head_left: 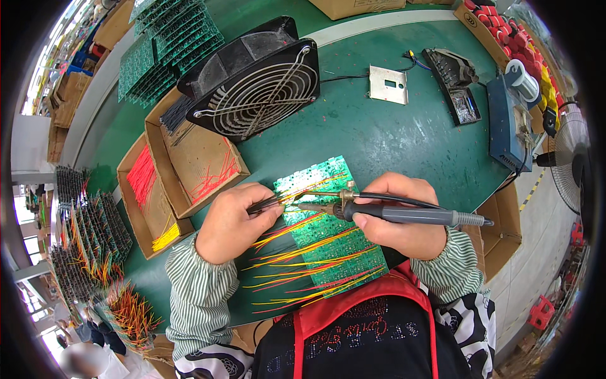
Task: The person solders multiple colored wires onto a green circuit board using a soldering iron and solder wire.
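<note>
A green circuit board panel point(334, 243) lies on the green table in front of me, with several red and yellow wires point(297, 268) sticking out of its left side. My left hand point(237, 221) pinches a thin bundle of dark wires point(271, 202) and holds their ends over the board's upper part. My right hand point(404, 215) grips a grey-handled soldering iron point(404, 215), whose tip point(303, 205) points left and meets those wire ends. A black cord runs off the iron's handle to the right.
A black fan point(252, 82) with a wire grille stands behind the board. Cardboard boxes point(189, 170) with red, yellow and black wires sit at the left, stacked boards with wires point(88, 240) farther left. A metal plate point(388, 84), an iron stand point(457, 82) and a blue unit point(508, 120) lie at the back right.
</note>
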A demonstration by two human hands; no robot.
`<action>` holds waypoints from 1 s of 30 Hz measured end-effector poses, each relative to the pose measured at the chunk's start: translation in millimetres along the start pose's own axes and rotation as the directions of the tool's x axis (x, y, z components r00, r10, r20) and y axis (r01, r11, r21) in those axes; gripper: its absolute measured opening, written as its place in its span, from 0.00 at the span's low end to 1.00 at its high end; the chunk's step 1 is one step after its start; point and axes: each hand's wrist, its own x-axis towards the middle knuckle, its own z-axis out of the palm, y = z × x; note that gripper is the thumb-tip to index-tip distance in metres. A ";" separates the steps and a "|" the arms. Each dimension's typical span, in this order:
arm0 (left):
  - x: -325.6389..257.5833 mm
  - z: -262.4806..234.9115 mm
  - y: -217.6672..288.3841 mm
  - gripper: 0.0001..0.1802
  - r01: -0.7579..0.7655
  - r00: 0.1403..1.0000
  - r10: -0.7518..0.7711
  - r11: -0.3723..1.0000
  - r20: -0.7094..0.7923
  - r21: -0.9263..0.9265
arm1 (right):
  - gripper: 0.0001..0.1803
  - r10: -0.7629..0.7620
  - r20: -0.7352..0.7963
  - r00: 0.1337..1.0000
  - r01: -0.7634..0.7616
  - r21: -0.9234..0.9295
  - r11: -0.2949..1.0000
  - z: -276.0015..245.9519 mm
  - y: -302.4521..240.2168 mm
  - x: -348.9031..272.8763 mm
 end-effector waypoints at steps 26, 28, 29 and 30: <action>9.8 20.2 21.7 0.07 -0.100 0.981 0.125 0.981 -0.149 0.165 | 0.10 0.147 -0.064 0.987 -0.143 0.065 0.988 -16.2 0.0 -8.3; 10.9 19.9 21.6 0.07 -0.098 0.982 0.122 0.982 -0.143 0.163 | 0.10 0.131 -0.069 0.989 -0.127 0.055 0.990 -16.1 1.1 -7.3; 11.3 19.7 21.6 0.08 -0.098 0.983 0.121 0.982 -0.139 0.162 | 0.10 0.113 -0.074 0.991 -0.110 0.045 0.993 -16.3 1.3 -7.0; 11.4 19.3 21.3 0.08 -0.098 0.983 0.121 0.982 -0.139 0.161 | 0.10 0.113 -0.074 0.991 -0.110 0.045 0.993 -16.5 1.4 -6.7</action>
